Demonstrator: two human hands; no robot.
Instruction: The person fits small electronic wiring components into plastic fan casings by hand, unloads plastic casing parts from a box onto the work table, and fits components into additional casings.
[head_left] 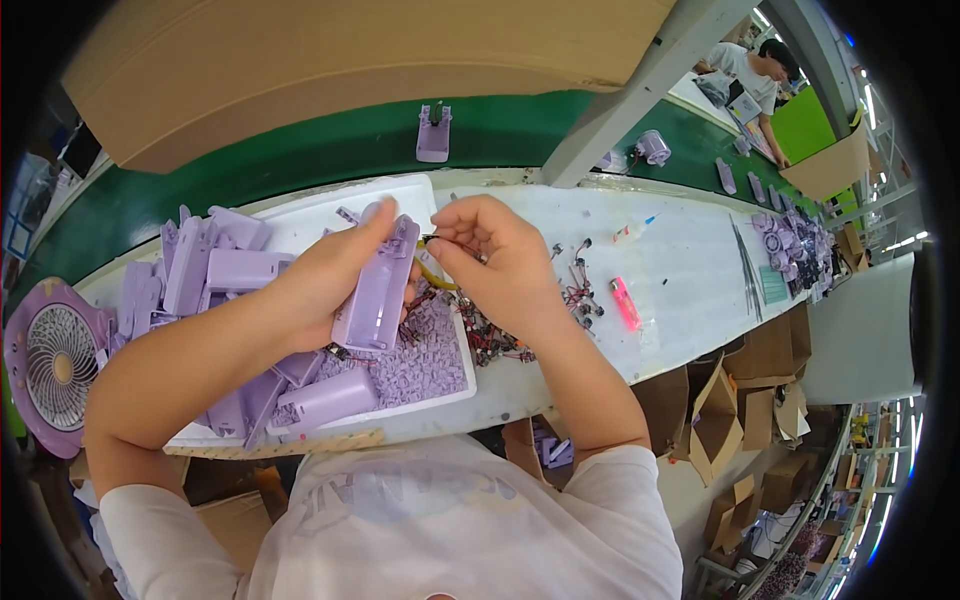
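Note:
My left hand (325,280) is closed around a long lilac plastic housing (375,300), tilted with its hollow side showing. At the housing's upper end, my right hand (500,260) pinches with thumb and forefinger. A small dark bit shows at those fingertips, too small to name. Under both hands lies a white tray (472,380) filled with small lilac plastic pieces (425,355). Just beyond its right side are small components with red and black wires (490,340). More lilac housings (240,270) are heaped to the left, beneath my left forearm.
A lilac fan (60,350) stands at far left. On the white table lie a pink tool (625,303) and a small blue-tipped bottle (634,230). Behind runs a green belt (510,130) carrying a lilac housing (432,145). A grey post (640,95) rises there; a person (755,80) works beyond.

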